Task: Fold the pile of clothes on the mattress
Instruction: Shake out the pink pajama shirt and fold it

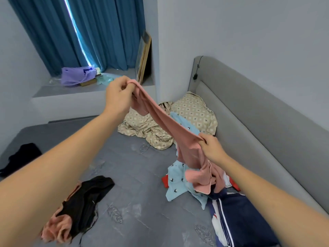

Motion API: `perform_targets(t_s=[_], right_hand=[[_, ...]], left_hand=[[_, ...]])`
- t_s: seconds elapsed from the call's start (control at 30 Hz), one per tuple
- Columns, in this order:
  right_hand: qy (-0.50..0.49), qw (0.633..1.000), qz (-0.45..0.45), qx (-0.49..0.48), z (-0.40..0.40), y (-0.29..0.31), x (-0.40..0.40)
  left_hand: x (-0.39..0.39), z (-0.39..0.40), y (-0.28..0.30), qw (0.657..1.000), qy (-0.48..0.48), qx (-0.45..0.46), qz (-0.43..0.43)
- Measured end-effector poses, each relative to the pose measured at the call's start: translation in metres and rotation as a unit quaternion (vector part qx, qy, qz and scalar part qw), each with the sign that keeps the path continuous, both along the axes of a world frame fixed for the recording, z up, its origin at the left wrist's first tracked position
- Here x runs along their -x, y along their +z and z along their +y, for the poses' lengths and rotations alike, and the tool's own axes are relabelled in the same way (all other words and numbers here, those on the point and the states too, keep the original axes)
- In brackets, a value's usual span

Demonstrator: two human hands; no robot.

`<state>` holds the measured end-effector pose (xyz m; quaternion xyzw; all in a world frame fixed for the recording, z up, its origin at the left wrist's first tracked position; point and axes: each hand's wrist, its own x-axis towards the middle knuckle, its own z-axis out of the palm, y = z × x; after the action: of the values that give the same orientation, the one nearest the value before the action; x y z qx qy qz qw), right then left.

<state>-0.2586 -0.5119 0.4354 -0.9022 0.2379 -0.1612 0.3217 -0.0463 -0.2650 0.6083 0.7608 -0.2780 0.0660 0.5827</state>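
Head view looks down over a grey mattress [135,168] with both bare arms stretched out; the left hand [118,97] is raised toward the far side and pinches one end of a pink garment [165,125] between thumb and curled fingers; the right hand [211,148], lower and nearer on the right, grips the same cloth further along, so the fabric stretches in a slanted band between them while its loose end hangs down onto the pile.

That pile lies on the right side, against the grey upholstered headboard [258,113]: a light blue garment with small dark birds [175,182], something red [164,181] peeking from under it, and a navy jacket with white stripes [236,216] nearest the camera; all of it is crumpled and unfolded. On the near left lies a black and pink garment [80,202], rumpled, and further left a black item [21,157] at the mattress edge; whether either counts as folded I cannot tell, but neither looks neat. A beige patterned bedding heap [151,129] sits at the far side.

Judging from this, the task is at an early stage; the pink piece is only being spread out, and most of the pile remains.
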Motion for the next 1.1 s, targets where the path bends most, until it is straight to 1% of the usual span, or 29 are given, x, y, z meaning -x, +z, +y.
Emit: perform_targets(t_s=[0.17, 0.3, 0.47, 0.53, 0.67, 0.77, 0.87, 0.97, 1.03, 1.1], right_hand=[[0.048, 0.998, -0.045, 0.007, 0.045, 0.051, -0.045], [0.07, 0.995, -0.065, 0.026, 0.099, 0.101, -0.078], [0.098, 0.991, -0.08, 0.04, 0.186, 0.157, -0.122], [0.111, 0.989, -0.095, 0.035, 0.219, 0.172, -0.142], [0.141, 0.986, -0.093, 0.012, 0.269, 0.183, -0.181], [0.161, 0.985, -0.067, 0.009, 0.296, 0.171, -0.21], [0.182, 0.983, -0.031, -0.004, 0.317, 0.139, -0.236], [0.211, 0.977, 0.007, -0.024, 0.333, 0.088, -0.259], [0.238, 0.969, 0.035, -0.057, 0.344, 0.047, -0.274], [0.261, 0.96, 0.052, -0.087, 0.354, 0.003, -0.288]], left_hand=[[-0.048, 0.064, -0.006, 0.999, 0.029, 0.006, 0.027], [-0.088, 0.129, -0.001, 0.996, 0.069, 0.02, 0.05], [-0.113, 0.198, 0.015, 0.997, 0.061, 0.012, 0.043], [-0.123, 0.222, 0.021, 0.997, 0.062, 0.024, 0.046], [-0.152, 0.269, 0.026, 0.992, 0.122, 0.005, 0.032], [-0.173, 0.298, 0.007, 0.99, 0.128, -0.039, 0.042], [-0.186, 0.316, -0.039, 0.985, 0.122, -0.093, 0.073], [-0.193, 0.328, -0.1, 0.972, 0.118, -0.167, 0.113], [-0.193, 0.332, -0.144, 0.961, 0.11, -0.213, 0.14], [-0.187, 0.331, -0.186, 0.958, 0.069, -0.229, 0.156]])
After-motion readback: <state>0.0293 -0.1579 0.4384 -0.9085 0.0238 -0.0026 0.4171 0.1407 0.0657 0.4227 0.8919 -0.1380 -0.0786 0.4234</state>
